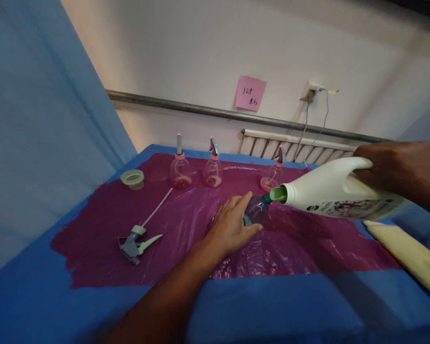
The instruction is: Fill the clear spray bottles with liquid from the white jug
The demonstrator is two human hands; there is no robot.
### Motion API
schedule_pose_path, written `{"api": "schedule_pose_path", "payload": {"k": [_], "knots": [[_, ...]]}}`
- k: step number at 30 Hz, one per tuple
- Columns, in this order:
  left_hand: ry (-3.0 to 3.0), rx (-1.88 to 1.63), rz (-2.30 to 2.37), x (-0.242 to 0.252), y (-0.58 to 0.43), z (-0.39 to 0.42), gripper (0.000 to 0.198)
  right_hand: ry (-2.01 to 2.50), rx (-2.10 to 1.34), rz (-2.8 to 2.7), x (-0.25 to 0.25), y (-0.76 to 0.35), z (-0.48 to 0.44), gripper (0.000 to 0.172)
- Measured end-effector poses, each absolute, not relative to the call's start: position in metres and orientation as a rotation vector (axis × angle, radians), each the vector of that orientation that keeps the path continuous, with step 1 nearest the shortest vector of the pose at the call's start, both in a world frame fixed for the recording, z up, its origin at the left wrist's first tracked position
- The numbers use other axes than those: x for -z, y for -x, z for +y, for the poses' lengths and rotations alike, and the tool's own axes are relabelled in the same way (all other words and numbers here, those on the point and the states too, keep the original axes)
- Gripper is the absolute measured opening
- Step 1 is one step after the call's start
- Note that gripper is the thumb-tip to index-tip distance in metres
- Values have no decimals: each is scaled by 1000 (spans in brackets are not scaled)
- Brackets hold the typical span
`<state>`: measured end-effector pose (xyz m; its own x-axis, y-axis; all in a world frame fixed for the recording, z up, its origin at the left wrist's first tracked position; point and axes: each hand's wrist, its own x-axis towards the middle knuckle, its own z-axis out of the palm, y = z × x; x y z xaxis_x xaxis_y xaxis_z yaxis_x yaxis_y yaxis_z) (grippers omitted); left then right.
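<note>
My left hand (232, 223) is wrapped round a clear spray bottle (257, 209) with a dark green neck, which has no spray head on it. A little bluish-green shows low inside it. From the right, my right hand (383, 167) grips the handle of a large cream jug (329, 187) with a printed label. The jug is tipped sideways, its green spout (278, 194) at the bottle's mouth. Whether liquid is running cannot be made out. On the left lies a loose grey and pale green trigger spray head (132, 243) with its white tube pointing up and right.
Three clear spray bottles with pink collars, left (181, 172), middle (213, 173) and right (271, 176), stand along the back. A pale green cap (132, 177) sits at the left. A folded yellow cloth (408, 253) lies right. Purple plastic sheeting (103, 224) covers the blue table (272, 306).
</note>
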<state>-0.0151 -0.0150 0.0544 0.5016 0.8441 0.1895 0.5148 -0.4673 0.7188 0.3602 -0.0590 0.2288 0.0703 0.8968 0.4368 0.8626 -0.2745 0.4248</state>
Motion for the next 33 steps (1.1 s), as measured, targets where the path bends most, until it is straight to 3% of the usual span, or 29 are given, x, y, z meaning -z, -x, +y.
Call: {"api": "schedule_pose_path", "payload": {"k": [20,33], "knots": [[-2175,-733,1108,-53,15,-15,90,-2219,-993,1881,-239,-350,-62,22],[-2197,-699,1113,-53,14,-14,91,-2142,-1010,1876,-240,-353,-64,27]]}}
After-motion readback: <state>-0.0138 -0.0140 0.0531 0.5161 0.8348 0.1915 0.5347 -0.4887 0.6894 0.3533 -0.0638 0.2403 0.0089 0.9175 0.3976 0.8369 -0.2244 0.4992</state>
